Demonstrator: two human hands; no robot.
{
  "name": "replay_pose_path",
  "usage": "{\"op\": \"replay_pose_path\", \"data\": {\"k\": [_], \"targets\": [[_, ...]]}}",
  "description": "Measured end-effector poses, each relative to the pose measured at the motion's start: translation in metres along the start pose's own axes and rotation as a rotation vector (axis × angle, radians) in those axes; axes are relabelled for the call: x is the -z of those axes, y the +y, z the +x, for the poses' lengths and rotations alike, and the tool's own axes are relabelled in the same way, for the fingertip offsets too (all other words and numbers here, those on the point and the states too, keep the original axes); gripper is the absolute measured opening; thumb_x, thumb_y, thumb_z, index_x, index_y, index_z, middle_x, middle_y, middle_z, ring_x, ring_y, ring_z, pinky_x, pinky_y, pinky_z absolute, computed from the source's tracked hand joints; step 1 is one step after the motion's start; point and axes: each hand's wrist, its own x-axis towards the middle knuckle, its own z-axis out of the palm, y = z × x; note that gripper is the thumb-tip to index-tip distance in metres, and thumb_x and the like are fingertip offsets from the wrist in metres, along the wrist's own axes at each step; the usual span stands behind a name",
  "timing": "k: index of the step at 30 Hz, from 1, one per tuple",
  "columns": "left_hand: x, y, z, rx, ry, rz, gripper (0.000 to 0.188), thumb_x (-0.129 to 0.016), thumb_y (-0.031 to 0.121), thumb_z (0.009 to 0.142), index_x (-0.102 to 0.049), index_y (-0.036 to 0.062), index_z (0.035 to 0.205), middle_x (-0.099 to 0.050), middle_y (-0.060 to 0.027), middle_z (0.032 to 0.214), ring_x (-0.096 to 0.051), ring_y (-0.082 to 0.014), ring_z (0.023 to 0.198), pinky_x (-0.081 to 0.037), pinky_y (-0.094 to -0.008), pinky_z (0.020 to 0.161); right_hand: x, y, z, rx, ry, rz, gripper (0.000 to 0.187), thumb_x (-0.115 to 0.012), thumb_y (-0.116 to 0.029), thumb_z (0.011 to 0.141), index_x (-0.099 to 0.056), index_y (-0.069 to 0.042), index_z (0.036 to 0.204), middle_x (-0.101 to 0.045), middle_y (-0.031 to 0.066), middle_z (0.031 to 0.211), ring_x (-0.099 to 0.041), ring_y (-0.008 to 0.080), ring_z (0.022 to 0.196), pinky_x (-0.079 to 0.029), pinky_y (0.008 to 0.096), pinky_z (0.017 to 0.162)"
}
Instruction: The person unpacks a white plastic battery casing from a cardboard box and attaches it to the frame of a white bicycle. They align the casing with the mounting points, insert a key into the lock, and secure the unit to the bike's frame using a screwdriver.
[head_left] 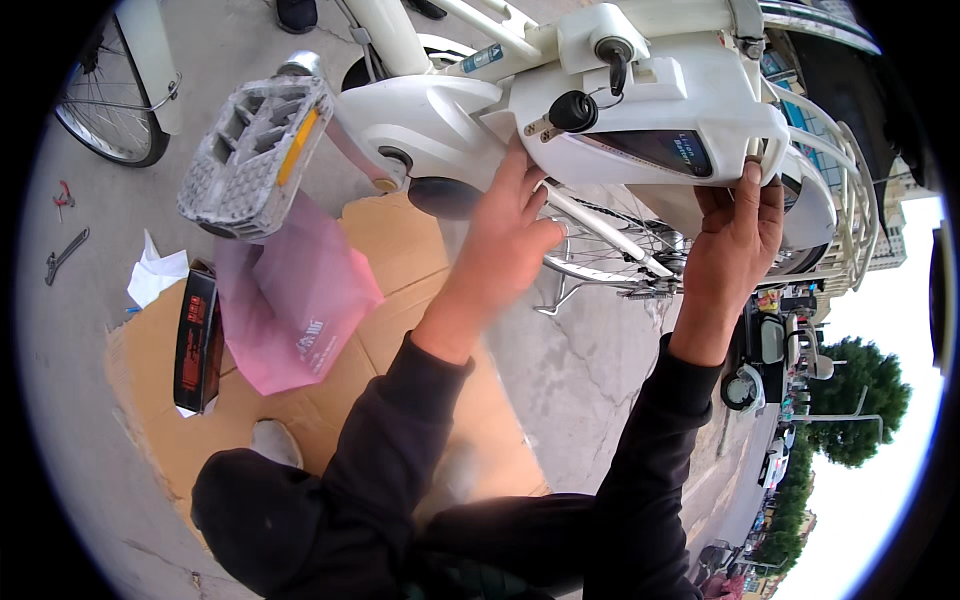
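Note:
A white battery case (630, 140) with a dark label panel is set low on the frame of a white bicycle (430, 105). Keys with a black head (573, 111) hang from the lock on top of it. My left hand (505, 240) reaches up to the case's left end, fingertips touching its lower edge, thumb held apart. At the right end, my right hand (735, 235) grips the case, its thumb on the near face by a slot and its other fingers curled underneath, partly hidden.
A grey pedal (258, 155) juts out at the left. Cardboard (400, 245) lies below, bearing a pink plastic bag (295, 300) and a black box (197, 335). A wrench (66, 256) and red-handled pliers (64, 200) lie on the pavement. Another bicycle wheel (115, 110) stands far left.

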Motion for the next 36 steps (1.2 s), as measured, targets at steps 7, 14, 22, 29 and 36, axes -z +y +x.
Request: {"op": "replay_pose_path", "data": {"k": [7, 14, 22, 29, 36], "targets": [[0.007, -0.007, 0.0, 0.004, -0.017, -0.014, 0.092, -0.05, -0.004, 0.078, -0.017, 0.0049, 0.163, -0.038, -0.0109, 0.153, -0.037, -0.0264, 0.144, -0.021, -0.0437, 0.123, 0.004, 0.002, -0.002, 0.044, 0.028, -0.026, 0.037, -0.06, -0.025, 0.105, -0.053, -0.005, 0.136, -0.067, 0.0098, 0.124, -0.07, 0.0208, 0.106, -0.06, 0.037, 0.088], [0.017, -0.008, 0.001, -0.011, -0.015, 0.169, 0.091, -0.054, 0.0, 0.079, -0.018, 0.0038, 0.163, -0.039, -0.0123, 0.151, -0.037, -0.0277, 0.143, -0.024, -0.0464, 0.121, 0.009, 0.013, -0.003, -0.037, 0.023, -0.014, 0.041, -0.059, -0.026, 0.106, -0.049, -0.007, 0.14, -0.066, 0.008, 0.128, -0.069, 0.0198, 0.109, -0.06, 0.0359, 0.087], [0.005, -0.016, -0.002, -0.021, 0.011, 0.12, 0.084, -0.054, -0.001, 0.084, -0.022, 0.0029, 0.161, -0.034, -0.0105, 0.159, -0.031, -0.0262, 0.149, -0.02, -0.0437, 0.124, 0.005, 0.011, -0.002, 0.078, -0.005, -0.159, 0.049, -0.055, -0.029, 0.107, -0.046, -0.004, 0.148, -0.059, 0.0099, 0.137, -0.064, 0.0181, 0.116, -0.06, 0.0351, 0.092], [-0.006, 0.005, 0.0, 0.045, -0.035, 0.231, 0.087, -0.059, 0.008, 0.086, -0.016, 0.0003, 0.162, -0.033, -0.0152, 0.159, -0.03, -0.0289, 0.15, -0.02, -0.0442, 0.123, 0.004, 0.003, 0.001, 0.104, -0.127, -0.352, 0.061, -0.051, -0.04, 0.108, -0.035, 0.0, 0.152, -0.062, 0.0192, 0.126, -0.063, 0.0204, 0.109, -0.051, 0.0318, 0.091], [-0.013, 0.038, -0.019, -0.33, 0.158, 1.012, 0.068, -0.065, 0.009, 0.093, -0.035, -0.0025, 0.153, -0.047, -0.0173, 0.145, -0.052, -0.0289, 0.131, -0.041, -0.0413, 0.109, -0.007, 0.006, 0.002, 0.261, -0.113, -0.495, 0.08, -0.075, -0.035, 0.092, -0.028, 0.006, 0.143, -0.057, 0.0336, 0.125, -0.064, 0.0479, 0.104, -0.052, 0.0466, 0.091]]}}
